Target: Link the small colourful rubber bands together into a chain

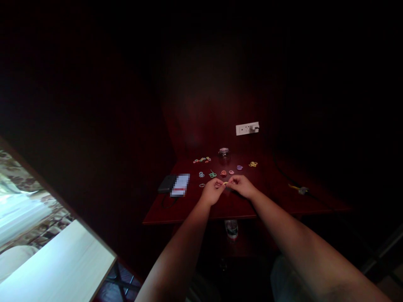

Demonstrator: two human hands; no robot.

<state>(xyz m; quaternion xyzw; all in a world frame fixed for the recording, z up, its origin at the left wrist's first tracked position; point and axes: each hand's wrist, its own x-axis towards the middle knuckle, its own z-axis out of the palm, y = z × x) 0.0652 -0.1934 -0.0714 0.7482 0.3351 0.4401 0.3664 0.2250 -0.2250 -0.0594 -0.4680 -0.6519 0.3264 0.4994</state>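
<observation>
Between the fingertips of both hands is a small yellow hair tie [225,183], held just above the dark red table [189,212]. My left hand [212,191] pinches its left end, and my right hand [242,186] pinches the right end. Just beyond my hands lie small colour groups of hair ties: blue [201,174], green [213,174], orange-red [223,173], pink [231,172], purple [239,167] and yellow [253,164]. A single pale band [202,185] rests beside my left hand. Farther back left is a mixed-colour scatter of ties [202,160].
A clear jar [224,154] stands near the back wall, below a white socket strip [247,128] with a plug in it. At left lie a lit phone [180,185] and a black case-like object [166,183]. A cable connector [302,191] lies right; a bottle [232,230] stands below the table.
</observation>
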